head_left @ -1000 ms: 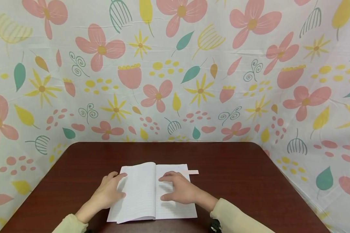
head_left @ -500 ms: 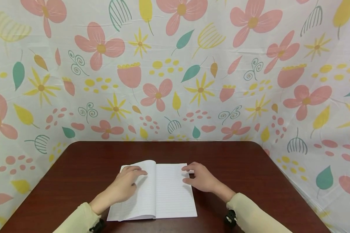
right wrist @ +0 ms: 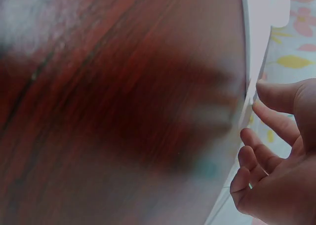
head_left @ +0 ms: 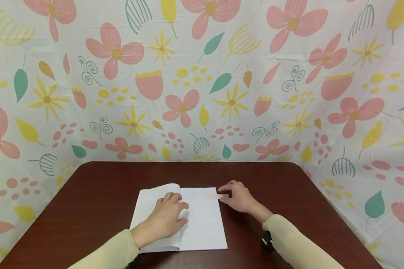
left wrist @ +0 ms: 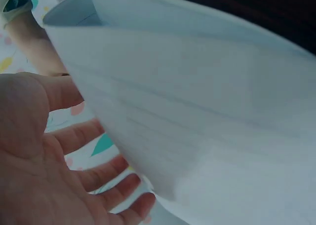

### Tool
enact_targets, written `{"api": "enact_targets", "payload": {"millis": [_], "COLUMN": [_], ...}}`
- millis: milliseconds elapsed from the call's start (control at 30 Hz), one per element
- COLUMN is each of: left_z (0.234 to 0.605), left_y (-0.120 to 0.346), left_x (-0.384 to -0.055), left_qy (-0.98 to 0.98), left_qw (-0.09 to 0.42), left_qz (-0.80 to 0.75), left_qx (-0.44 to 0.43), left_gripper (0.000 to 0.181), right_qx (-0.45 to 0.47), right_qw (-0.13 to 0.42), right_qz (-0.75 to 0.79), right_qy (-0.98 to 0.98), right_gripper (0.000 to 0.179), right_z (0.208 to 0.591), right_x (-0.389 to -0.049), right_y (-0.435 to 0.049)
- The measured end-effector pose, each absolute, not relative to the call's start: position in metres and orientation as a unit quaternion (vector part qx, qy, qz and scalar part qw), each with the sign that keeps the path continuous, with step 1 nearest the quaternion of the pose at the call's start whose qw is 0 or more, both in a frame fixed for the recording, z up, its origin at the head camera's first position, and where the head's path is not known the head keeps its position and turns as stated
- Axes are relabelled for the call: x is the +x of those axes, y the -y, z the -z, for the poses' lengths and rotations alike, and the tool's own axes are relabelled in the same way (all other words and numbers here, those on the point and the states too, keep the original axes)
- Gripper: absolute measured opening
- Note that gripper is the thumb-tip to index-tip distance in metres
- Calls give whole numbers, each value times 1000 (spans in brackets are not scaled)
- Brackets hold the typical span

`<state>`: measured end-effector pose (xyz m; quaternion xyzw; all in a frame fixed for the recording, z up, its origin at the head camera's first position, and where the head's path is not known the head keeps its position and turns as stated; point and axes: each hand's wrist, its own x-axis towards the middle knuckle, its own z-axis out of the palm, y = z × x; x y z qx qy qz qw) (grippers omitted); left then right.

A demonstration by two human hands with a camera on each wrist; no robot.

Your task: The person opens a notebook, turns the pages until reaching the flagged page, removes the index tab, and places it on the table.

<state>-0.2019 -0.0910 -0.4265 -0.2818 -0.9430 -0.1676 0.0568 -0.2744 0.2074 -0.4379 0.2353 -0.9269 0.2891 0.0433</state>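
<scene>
A notebook (head_left: 203,228) with lined white pages lies open, its left-hand pages bulging up toward the spine. Across those pages reaches my left hand (head_left: 165,216), fingers relaxed and fingertips near the spine. In the left wrist view its fingers are spread beside the curved page (left wrist: 197,111), with no grip on it. A pale pink strip (head_left: 213,196) sticks out past the upper right page edge. My right hand (head_left: 240,198) is at that strip, index finger and thumb apart on either side of it. The right wrist view shows the thumb and fingers at the notebook's edge (right wrist: 254,42), not pinching.
The notebook lies near the front of a dark red-brown table (head_left: 269,183) with rounded far corners. A floral cloth (head_left: 202,74) hangs behind the table and along its sides. Dark wrist straps are partly visible below both sleeves.
My left hand has moved right, from the notebook's left edge to its spine. My right hand has moved right, off the right page, to the pink strip.
</scene>
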Motion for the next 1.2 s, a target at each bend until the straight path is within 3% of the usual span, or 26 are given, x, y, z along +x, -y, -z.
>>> {"api": "enact_targets", "payload": {"millis": [367, 733, 1200], "left_z": [432, 431, 457], "left_y": [89, 95, 106], "left_x": [-202, -206, -221], "left_qy": [953, 940, 935], "left_qw": [21, -46, -59], "left_qz": [164, 251, 258], "left_qx": [-253, -227, -237], "left_gripper": [53, 62, 64], "right_qx": [248, 260, 237], "right_qw": [47, 61, 74], "right_qz": [-300, -315, -325], "right_qy": [920, 911, 913], "right_gripper": [11, 10, 5], "right_z": [440, 448, 453], "right_x": [-281, -289, -290], "right_y": [-206, -204, -202]}}
